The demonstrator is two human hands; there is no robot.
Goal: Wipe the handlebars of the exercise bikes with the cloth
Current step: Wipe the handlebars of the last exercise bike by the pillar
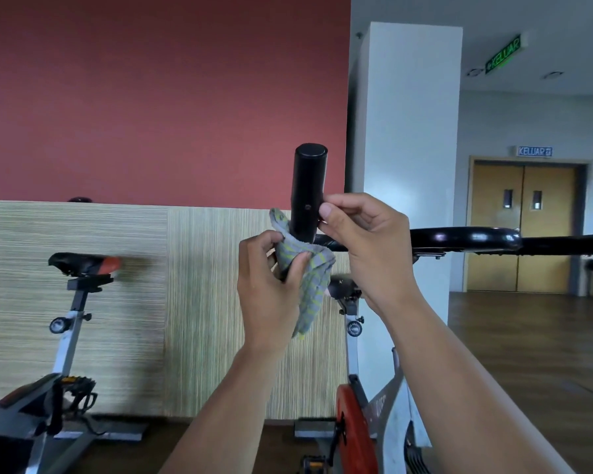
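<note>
Cloth (pixel 308 265) left of handlebar post (pixel 308 189)

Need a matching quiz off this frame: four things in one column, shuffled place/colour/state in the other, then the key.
1 cloth
2 right hand
3 left saddle
4 double door

A pinches the upright handlebar grip
B shut, far right
C black and red
D gripped by the left hand at the grip's base

Pairs: 1-D, 2-A, 3-C, 4-B

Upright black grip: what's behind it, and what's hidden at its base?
Behind the upright grip: red wall above, wood-grain panel below. Its base and the joint to the crossbar are covered by the cloth, gripped by the left hand; the right hand pinches its side.
</note>
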